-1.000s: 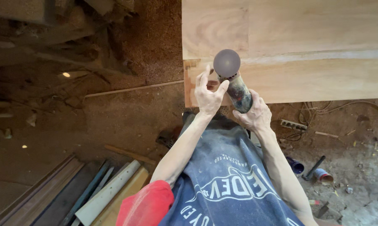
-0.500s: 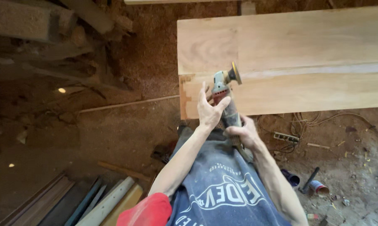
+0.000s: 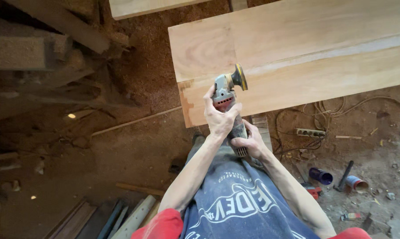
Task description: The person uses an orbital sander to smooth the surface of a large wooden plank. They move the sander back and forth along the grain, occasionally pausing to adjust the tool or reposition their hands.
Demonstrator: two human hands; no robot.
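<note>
Sawdust is covering the workshop floor (image 3: pixel 133 146), where a wide plank (image 3: pixel 324 62) is lying across the upper right of the head view, its near left corner darkened and notched. A person is standing at that corner, holding a grinder (image 3: pixel 226 104) up off the wood with both hands. The left hand (image 3: pixel 220 116) is wrapping the head of the tool, its grip clamped on the housing just below the disc (image 3: pixel 239 77); the right hand (image 3: pixel 249 142) is closing round the tail end, nearer the body. The grinder's long axis is running from the person's chest up toward the plank, tilted slightly left, with the disc turned on edge and facing right, hanging over the plank's near strip and seemingly not touching it. The plank's pale seam is lying just beyond the disc.

Compared with a second ago, the disc is no longer facing the camera flat-on; the tool has been rolled so the edge shows, and the left hand has moved from loose fingers at the disc to a full clasp. A power strip (image 3: pixel 311 132), cables and cans (image 3: pixel 337 179) are littering the floor at right.
</note>
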